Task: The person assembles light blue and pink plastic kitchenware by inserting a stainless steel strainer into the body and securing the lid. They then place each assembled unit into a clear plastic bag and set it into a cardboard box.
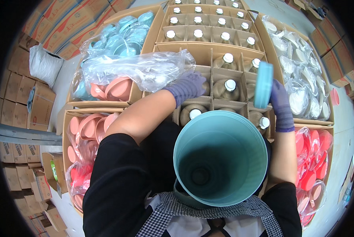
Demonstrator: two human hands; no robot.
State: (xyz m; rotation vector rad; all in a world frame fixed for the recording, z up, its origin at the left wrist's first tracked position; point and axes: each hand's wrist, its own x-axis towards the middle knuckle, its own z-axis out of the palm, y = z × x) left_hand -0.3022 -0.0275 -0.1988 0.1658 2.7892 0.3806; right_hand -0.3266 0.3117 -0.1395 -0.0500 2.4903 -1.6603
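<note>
My right hand (281, 103), in a purple-grey knit glove, grips a round teal lid (264, 85) held on edge and slightly blurred. My left hand (190, 87), gloved alike, reaches over a divided carton (202, 58) with its fingers curled down into a compartment. What they close on is hidden. Clear bottles with white caps, such as this bottle (226, 90), stand upright in the compartments. A clear plastic bag (145, 71) lies beside and behind my left hand. A large teal bucket (220, 158), its open mouth facing up, stands against my body between my arms.
Behind stands another divided carton (210, 43) of white-capped bottles. Cartons at left hold bagged teal parts (125, 35) and pink parts (92, 130). At right are bagged white parts (299, 79) and red parts (313, 154). Stacked boxes (66, 23) and a white sack (44, 65) stand beyond.
</note>
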